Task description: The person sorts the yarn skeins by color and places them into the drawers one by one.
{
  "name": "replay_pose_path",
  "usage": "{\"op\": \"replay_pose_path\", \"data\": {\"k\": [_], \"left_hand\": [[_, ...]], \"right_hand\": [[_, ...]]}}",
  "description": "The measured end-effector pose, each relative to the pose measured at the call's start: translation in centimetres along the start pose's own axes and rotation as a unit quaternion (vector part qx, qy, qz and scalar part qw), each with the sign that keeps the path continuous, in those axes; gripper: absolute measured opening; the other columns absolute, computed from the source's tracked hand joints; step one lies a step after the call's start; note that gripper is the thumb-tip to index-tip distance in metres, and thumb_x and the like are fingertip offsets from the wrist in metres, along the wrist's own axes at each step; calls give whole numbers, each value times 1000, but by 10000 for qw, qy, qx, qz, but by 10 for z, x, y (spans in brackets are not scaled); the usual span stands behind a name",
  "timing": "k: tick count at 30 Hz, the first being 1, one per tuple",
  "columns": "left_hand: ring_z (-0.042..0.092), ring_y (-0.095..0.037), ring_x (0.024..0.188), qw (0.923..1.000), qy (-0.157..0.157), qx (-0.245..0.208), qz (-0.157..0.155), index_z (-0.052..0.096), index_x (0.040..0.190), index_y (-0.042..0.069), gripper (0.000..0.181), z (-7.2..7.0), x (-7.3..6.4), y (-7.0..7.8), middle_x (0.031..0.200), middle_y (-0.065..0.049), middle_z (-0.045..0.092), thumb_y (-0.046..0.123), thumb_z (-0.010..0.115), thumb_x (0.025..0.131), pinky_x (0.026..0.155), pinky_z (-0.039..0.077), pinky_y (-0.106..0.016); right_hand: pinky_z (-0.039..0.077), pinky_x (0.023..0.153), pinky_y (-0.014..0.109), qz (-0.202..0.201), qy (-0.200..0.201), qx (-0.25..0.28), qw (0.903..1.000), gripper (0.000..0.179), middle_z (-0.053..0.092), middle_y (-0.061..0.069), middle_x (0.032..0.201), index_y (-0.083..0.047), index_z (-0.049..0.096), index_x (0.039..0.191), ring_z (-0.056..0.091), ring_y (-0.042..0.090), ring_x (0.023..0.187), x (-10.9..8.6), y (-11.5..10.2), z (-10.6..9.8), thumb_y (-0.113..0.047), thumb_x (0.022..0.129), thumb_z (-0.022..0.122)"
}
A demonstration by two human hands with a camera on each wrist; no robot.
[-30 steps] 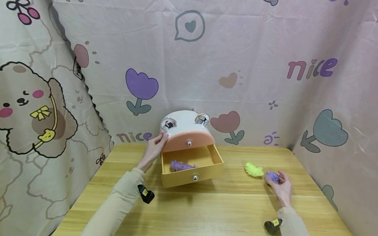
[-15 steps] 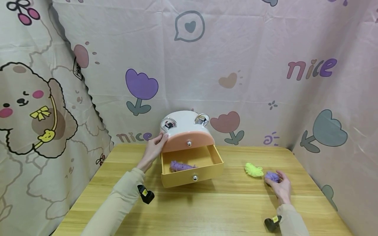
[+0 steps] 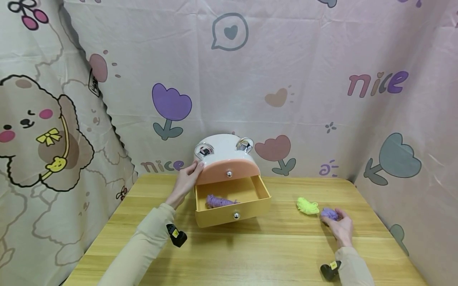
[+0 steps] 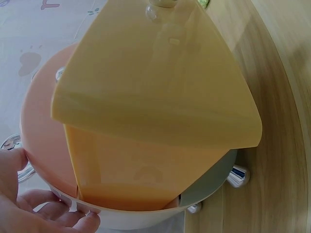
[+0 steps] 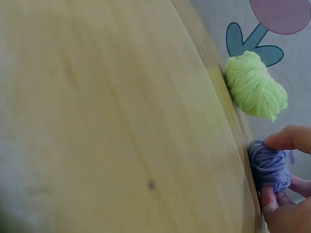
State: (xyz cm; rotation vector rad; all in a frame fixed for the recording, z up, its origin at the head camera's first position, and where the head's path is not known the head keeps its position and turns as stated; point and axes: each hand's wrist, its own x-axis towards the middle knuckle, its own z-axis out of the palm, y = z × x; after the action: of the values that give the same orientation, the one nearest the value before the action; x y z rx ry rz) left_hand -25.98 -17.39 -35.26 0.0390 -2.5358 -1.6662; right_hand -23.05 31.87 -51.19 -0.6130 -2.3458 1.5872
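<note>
A small drawer box (image 3: pixel 223 146) with a white rounded top and two shiny round eyes stands on the table. My left hand (image 3: pixel 186 180) holds its left side, thumb near the upper front corner; the left wrist view has the fingers (image 4: pixel 53 209) along the side wall. The yellow lower drawer (image 3: pixel 216 219) is pulled out, and a long purple yarn bundle (image 3: pixel 219 201) lies inside it. Far to the right, my right hand (image 3: pixel 341 229) pinches a small purple-blue yarn bundle (image 5: pixel 268 166) at the tabletop between thumb and fingers. Beside it lies a neon yellow-green yarn bundle (image 3: pixel 307 206).
The wooden table (image 3: pixel 264 254) reaches back to a printed cloth (image 3: pixel 307 51) hanging behind and at both sides. Above the yellow drawer, a pink drawer front (image 3: pixel 214 171) with a silver knob is closed. The box stands on shiny feet (image 4: pixel 238 175).
My right hand and the purple-blue yarn bundle in it have shifted very slightly to the left. The left hand, box and drawer stay in place.
</note>
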Motion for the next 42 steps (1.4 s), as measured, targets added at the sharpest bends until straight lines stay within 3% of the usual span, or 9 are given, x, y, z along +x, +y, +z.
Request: {"op": "replay_pose_path", "data": {"k": [4,7,10,12,18,24,27,36,42], "left_hand": [[25,-30,155,10000,-2,18,27,35,155,4,66,0,0,0,165,-7,30,45,49,105,128,23,-42],[25,-30,155,10000,-23,20,37,34,155,4,66,0,0,0,165,-7,29,45,49,105,128,23,-43],[25,-29,155,10000,-45,0,24,34,155,4,66,-1,1,0,166,-6,29,45,50,105,129,23,-42],[24,-28,155,10000,-51,-25,4,34,155,5,67,-1,1,0,166,-5,29,45,50,104,129,23,-42],[24,-30,155,10000,-29,10,3,34,155,5,66,-1,0,0,165,-6,29,45,49,105,129,22,-43],[24,-31,155,10000,-30,11,33,34,155,4,66,0,-1,1,165,-7,29,45,49,105,128,23,-43],[25,-30,155,10000,-20,0,37,34,155,4,66,0,-1,1,165,-7,30,45,49,105,128,23,-43],[26,-31,154,9999,-37,-44,139,36,153,2,65,0,0,-1,164,-10,31,43,50,105,128,24,-44],[25,-31,155,9999,-55,-55,81,35,154,3,66,0,-1,-1,165,-9,30,44,49,105,128,25,-45]], "right_hand": [[33,73,3,-25,131,-15,9999,72,48,36,140,13,40,145,51,35,119,0,1,1,-5,83,71],[34,66,-2,-45,288,-18,9996,70,52,36,137,13,44,142,56,10,97,0,1,1,-5,81,74],[38,64,-2,-32,426,1,9991,66,55,36,134,13,48,139,45,-13,77,0,2,1,-6,81,75],[39,63,-1,-2,470,38,9989,64,56,35,132,13,50,137,40,-19,71,0,1,0,-7,82,75],[44,64,2,141,475,252,9985,60,62,25,120,11,52,136,45,-17,71,0,-5,-3,-9,84,75],[47,66,3,301,351,782,9959,65,60,-7,97,9,49,140,50,-15,74,-2,-14,-5,-9,84,77],[49,69,3,320,263,1072,9934,68,56,-16,89,8,47,142,52,-14,75,-3,-19,-5,-8,84,79],[56,75,9,399,29,2186,9750,62,59,-21,84,6,44,140,58,-8,82,-8,-37,-5,2,85,73],[54,78,7,268,-241,2376,9707,57,61,-22,83,4,46,138,60,-8,83,-13,-49,-4,3,87,71]]}}
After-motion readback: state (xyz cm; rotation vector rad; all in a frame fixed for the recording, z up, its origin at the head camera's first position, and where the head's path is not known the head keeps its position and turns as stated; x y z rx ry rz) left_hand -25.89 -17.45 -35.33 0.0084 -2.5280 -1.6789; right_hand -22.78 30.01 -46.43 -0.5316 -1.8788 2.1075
